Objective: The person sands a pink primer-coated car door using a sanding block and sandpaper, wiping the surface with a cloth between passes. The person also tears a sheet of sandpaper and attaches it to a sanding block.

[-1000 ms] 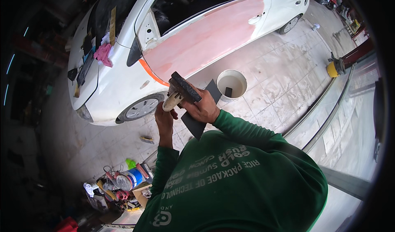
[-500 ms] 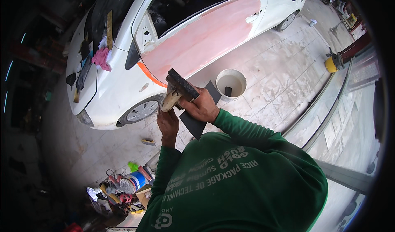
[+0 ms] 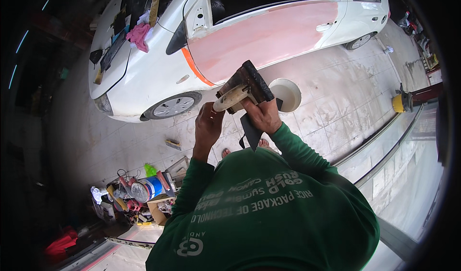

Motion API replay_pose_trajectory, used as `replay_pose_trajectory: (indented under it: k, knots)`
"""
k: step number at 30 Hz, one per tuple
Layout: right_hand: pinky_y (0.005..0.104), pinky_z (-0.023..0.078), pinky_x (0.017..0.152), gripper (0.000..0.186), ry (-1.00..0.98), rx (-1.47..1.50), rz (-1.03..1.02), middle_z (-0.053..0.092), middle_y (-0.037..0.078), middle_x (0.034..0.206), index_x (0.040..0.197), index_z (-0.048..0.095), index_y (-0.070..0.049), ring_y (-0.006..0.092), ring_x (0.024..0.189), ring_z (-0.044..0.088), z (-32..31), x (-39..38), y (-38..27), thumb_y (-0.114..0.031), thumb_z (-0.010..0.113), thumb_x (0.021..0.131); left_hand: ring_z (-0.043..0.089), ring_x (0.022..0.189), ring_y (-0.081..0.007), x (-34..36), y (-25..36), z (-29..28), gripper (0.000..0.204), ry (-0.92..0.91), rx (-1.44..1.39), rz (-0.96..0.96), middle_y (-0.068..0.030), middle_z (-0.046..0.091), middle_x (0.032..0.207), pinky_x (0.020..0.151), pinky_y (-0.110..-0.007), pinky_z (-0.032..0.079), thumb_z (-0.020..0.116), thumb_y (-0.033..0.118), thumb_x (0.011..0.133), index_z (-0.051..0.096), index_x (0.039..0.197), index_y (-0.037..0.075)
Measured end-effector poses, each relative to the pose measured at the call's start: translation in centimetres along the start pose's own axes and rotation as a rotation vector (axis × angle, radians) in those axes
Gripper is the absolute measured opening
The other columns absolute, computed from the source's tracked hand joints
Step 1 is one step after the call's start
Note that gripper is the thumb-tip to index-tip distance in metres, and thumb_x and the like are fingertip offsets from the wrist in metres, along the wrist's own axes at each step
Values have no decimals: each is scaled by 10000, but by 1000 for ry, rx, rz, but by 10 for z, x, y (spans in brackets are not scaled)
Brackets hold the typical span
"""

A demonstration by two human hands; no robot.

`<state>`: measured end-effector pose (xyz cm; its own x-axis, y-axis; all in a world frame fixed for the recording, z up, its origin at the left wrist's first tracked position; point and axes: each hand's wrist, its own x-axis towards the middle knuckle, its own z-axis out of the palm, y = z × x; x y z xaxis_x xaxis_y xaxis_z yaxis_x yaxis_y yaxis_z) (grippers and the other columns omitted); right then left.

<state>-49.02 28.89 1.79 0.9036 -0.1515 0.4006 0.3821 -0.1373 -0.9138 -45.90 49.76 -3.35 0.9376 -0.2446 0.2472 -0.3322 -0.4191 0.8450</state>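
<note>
A sanding block [image 3: 250, 81] with a dark worn body and a pale, stained handle [image 3: 233, 98] is held up in front of my chest, tilted. My left hand [image 3: 208, 127] is closed on the near end of the handle. The block's right side is gripped by my right hand [image 3: 263, 116], its thumb pressed toward the handle. From under the right hand hangs a dark grey sheet of sandpaper [image 3: 251, 132], folded or curled at its lower edge. Beyond the hands stands a white car with a pinkish, filler-coated door [image 3: 264, 38].
A white bucket [image 3: 297, 95] stands on the tiled floor right of the block. Rags [image 3: 139, 36] and tools lie on the car's hood. A small block [image 3: 173, 144] is on the floor. Lower left, a blue-and-white can [image 3: 152, 186] sits among clutter. At right is a yellow container [image 3: 398, 104].
The sanding block has turned so its handle shows more, and both hands rose slightly to the right. The sandpaper now hangs lower and shows less. The whole view has shifted.
</note>
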Motion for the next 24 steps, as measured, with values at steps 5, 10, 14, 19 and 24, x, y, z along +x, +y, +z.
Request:
replay_pose_trajectory:
  k: [5,10,14,19,24]
  knots:
    - [421,585,750,279,-86,-45,-13,738,183,927,1209,702,-11,339,822,761,1,1,-10,-127,680,956,679,723,-303,-3,-12,6,139,80,223,274,-127,669,860,624,-436,528,620,155,1055,607,1031,20]
    - [382,560,906,356,-202,-42,40,737,138,1127,1340,636,22,240,1023,708,-7,-3,3,-94,662,1005,580,585,-161,-11,-31,9,291,-325,-1537,-893,-15,570,701,506,-328,472,480,275,1098,648,981,67]
    - [355,546,964,373,-169,-7,104,738,129,1204,1376,609,44,192,1098,685,-7,3,0,-76,632,1024,597,620,-153,-10,-17,-3,278,41,-648,-657,-37,605,747,565,-312,538,552,296,1097,647,980,63]
    - [351,547,956,388,-316,-9,249,740,122,1212,1370,614,40,190,1098,689,-15,9,10,-115,665,1019,652,1041,-171,0,41,-31,325,18,-359,85,-61,679,1163,962,-330,527,681,130,1049,619,1344,11]
    - [357,535,961,418,-237,371,275,742,78,1175,1353,648,36,175,1121,664,-7,14,-6,-211,731,1026,650,959,-159,7,36,-29,369,-151,-277,-74,-63,686,1078,861,-327,552,759,99,981,635,1318,14]
